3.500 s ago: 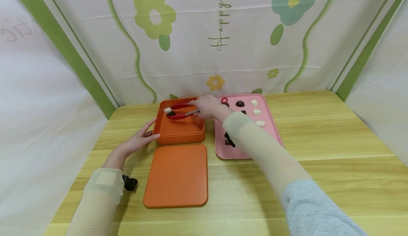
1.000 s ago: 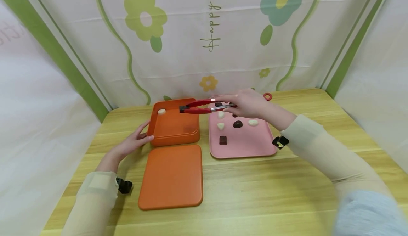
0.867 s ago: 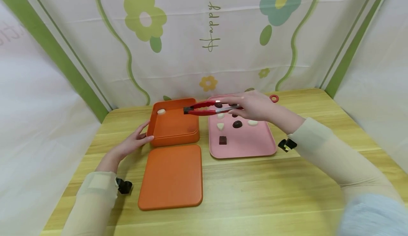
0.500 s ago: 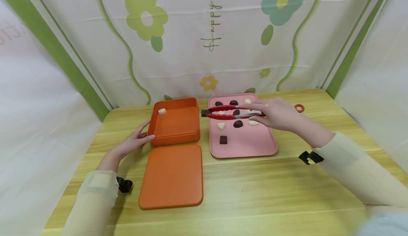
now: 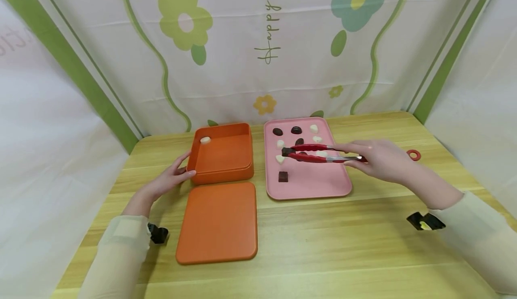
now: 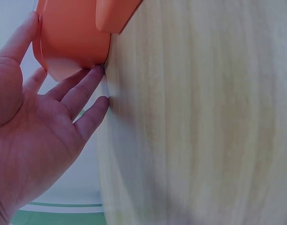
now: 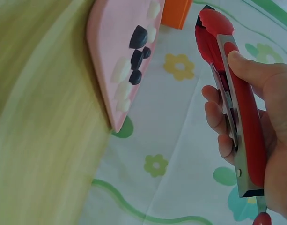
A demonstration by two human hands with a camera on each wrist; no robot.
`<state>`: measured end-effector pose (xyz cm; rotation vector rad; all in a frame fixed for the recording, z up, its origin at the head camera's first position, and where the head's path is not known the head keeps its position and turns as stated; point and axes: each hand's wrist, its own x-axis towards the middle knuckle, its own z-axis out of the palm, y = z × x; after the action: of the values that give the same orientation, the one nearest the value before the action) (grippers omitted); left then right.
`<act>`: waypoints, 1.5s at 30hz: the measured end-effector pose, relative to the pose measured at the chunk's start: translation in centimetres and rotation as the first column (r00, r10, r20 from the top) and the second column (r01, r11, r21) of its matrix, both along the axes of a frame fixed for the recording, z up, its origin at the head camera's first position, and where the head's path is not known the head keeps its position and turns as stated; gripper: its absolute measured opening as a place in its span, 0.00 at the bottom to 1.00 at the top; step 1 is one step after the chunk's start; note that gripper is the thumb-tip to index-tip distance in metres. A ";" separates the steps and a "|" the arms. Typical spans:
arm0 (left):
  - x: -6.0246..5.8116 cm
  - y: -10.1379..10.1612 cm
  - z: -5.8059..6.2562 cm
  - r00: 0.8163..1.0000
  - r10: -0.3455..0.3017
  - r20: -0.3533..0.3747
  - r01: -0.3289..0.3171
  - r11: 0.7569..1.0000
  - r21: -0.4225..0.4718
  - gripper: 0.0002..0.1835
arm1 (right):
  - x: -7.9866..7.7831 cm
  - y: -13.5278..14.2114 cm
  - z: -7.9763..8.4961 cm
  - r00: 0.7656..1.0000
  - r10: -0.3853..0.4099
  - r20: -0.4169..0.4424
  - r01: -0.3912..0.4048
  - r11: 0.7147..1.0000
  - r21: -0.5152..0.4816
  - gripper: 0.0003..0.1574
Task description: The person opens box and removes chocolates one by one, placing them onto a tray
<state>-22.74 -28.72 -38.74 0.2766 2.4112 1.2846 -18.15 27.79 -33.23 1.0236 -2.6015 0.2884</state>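
My right hand (image 5: 381, 157) grips red-and-silver tongs (image 5: 315, 153), also seen in the right wrist view. Their tips pinch a small dark chocolate (image 5: 287, 151) above the pink tray (image 5: 308, 189). On that tray sit dark and white chocolates in several shapes, including a square dark chocolate (image 5: 283, 176) near the front left; the tongs partly cover some of them. At the left side of the orange box (image 5: 226, 175), my left hand (image 5: 167, 184) rests its extended fingers and thumb on the wall. A round white chocolate (image 5: 205, 140) lies inside the box, toward the back left.
The flat orange lid (image 5: 218, 222) lies on the wooden table (image 5: 323, 245) in front of the box. Directly behind the box and tray hangs a white flowered cloth (image 5: 234, 79), with cloth walls on both sides.
My right hand has drawn the tongs, with the dark chocolate in their tips, out of the orange box and rightward and nearer over the pink tray. My left hand stays at the box.
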 end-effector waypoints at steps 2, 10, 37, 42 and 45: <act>0.1 0.1 0.1 1.000 0.005 0.003 -0.005 1.000 0.003 0.44 | 0.3 0.4 -0.2 1.000 -0.018 0.011 0.018 1.000 0.003 0.30; 0.1 0.0 0.2 1.000 0.000 0.000 0.000 1.000 -0.003 0.44 | 0.9 1.7 -1.5 0.998 -0.049 0.040 0.048 0.998 0.028 0.29; -0.1 -0.1 -0.2 1.000 -0.012 -0.001 0.012 0.999 0.030 0.44 | 2.2 2.4 -3.1 0.982 -0.105 0.158 0.091 0.991 0.095 0.28; -0.1 -0.1 -0.3 1.000 -0.007 0.003 0.007 0.999 0.034 0.44 | 2.2 2.4 -3.0 0.976 -0.118 0.183 0.102 0.990 0.096 0.28; -0.2 -0.1 -0.3 1.000 -0.003 0.007 0.002 0.999 0.035 0.44 | 2.1 2.4 -3.0 0.973 -0.126 0.193 0.109 0.989 0.100 0.28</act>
<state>-22.90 -28.87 -39.01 0.2846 2.3841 1.3252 -16.01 30.17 -36.20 0.9057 -2.8663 0.2597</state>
